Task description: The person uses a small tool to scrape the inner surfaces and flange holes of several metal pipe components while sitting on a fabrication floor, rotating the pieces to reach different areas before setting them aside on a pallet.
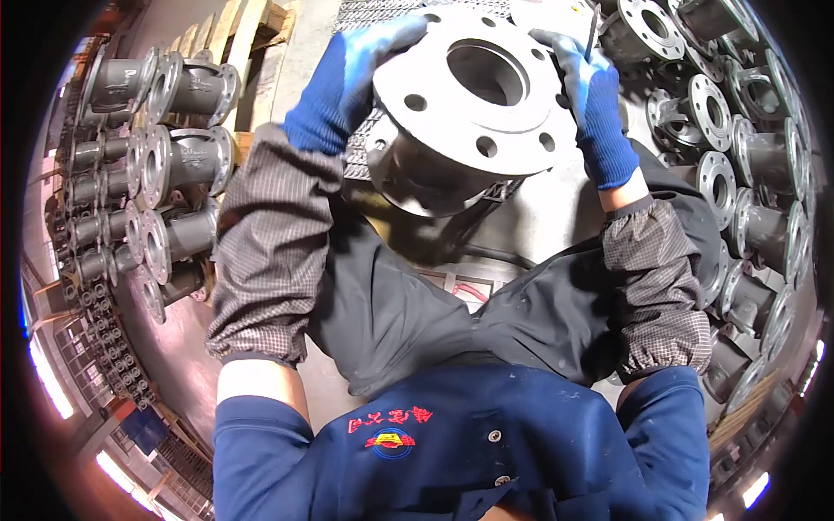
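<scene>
A grey metal flanged pipe fitting (432,74) stands in front of me, its upper flange tilted toward me, with a wide centre bore and several bolt holes. My left hand (375,54), in a blue knit glove with a paler coated palm, grips the flange's left rim. At the right rim, my right hand (587,76), gloved alike, has its thumb and fingers closed on the edge. A thin dark rod (593,33) sticks up at the right hand's fingers; its lower part is hidden. The fitting's lower flange is partly in shadow beneath the upper one.
Grey flanged fittings (188,163) are stacked in rows on the left, by a wooden pallet (236,39). More flanged fittings (717,178) are piled close on my right. Metal mesh (360,13) lies beyond the fitting. A dark hose or cable (495,254) runs between my knees.
</scene>
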{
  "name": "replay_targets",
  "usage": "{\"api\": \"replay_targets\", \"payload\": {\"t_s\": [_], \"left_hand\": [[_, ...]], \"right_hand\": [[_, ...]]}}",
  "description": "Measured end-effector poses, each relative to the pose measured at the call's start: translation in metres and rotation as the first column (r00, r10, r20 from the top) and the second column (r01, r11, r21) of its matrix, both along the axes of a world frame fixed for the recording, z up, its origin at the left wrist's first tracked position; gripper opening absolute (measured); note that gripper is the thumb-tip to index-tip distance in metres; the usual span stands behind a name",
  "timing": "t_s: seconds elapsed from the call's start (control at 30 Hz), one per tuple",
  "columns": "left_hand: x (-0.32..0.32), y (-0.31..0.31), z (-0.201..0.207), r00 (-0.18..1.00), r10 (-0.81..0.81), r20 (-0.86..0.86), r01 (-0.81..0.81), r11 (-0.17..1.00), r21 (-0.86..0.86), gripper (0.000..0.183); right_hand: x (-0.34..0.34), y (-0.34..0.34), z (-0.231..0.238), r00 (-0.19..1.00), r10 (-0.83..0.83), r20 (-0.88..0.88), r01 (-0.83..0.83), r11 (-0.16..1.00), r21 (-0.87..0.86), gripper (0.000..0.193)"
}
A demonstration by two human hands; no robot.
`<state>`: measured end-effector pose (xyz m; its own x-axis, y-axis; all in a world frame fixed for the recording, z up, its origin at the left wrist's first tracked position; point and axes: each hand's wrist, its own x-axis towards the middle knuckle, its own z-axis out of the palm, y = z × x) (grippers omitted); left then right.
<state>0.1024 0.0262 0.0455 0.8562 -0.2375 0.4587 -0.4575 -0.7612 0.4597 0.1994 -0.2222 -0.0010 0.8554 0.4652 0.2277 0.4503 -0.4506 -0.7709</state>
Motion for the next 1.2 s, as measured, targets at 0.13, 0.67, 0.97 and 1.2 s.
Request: {"api": "replay_targets", "payload": {"t_s": [0.13,0.67,0.97,1.2], "left_hand": [[-0.061,0.006,-0.026,0.873,0.344,-0.346,-0.441,0.859,-0.259,0.022],[-0.141,0.002,0.015,0.617,0.409,-0.673,-0.785,0.383,-0.487,0.051],[-0.093,0.035,-0.019,0.966,0.178,-0.187,-0.235,0.905,-0.353,0.034],[-0.097,0.016,0.01,0.927,0.333,-0.17,-0.368,0.896,-0.25,0.029]], "right_hand": [[0.007,0.036,-0.01,0.983,0.087,-0.16,0.003,0.871,0.491,0.034],[-0.069,-0.011,0.05,0.766,0.216,-0.605,-0.098,0.97,0.222,0.029],[-0.081,0.041,0.038,0.929,0.099,-0.357,-0.029,0.98,0.198,0.017],[-0.082,0.015,0.013,0.922,0.126,-0.367,-0.03,0.966,0.258,0.02]]}}
